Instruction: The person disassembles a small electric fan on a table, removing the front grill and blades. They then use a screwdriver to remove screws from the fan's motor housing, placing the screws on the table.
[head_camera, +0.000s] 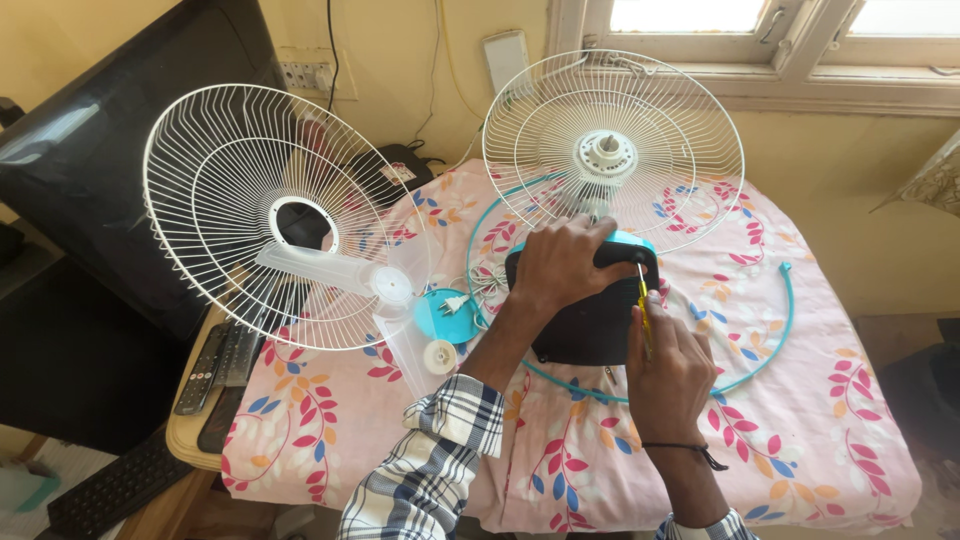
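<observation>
2 hands are on the fan's black motor housing (590, 325), which lies at the centre of the floral cloth (800, 440), just near of the rear guard (613, 150). My left hand (560, 265) clamps down over its far left edge. My right hand (670, 375), closed around a yellow screwdriver (643, 305), sits near and right of it (shaft running nearly straight away from me), tip meeting the housing's far right corner. The front guard (280, 215) lies well apart, far left
</observation>
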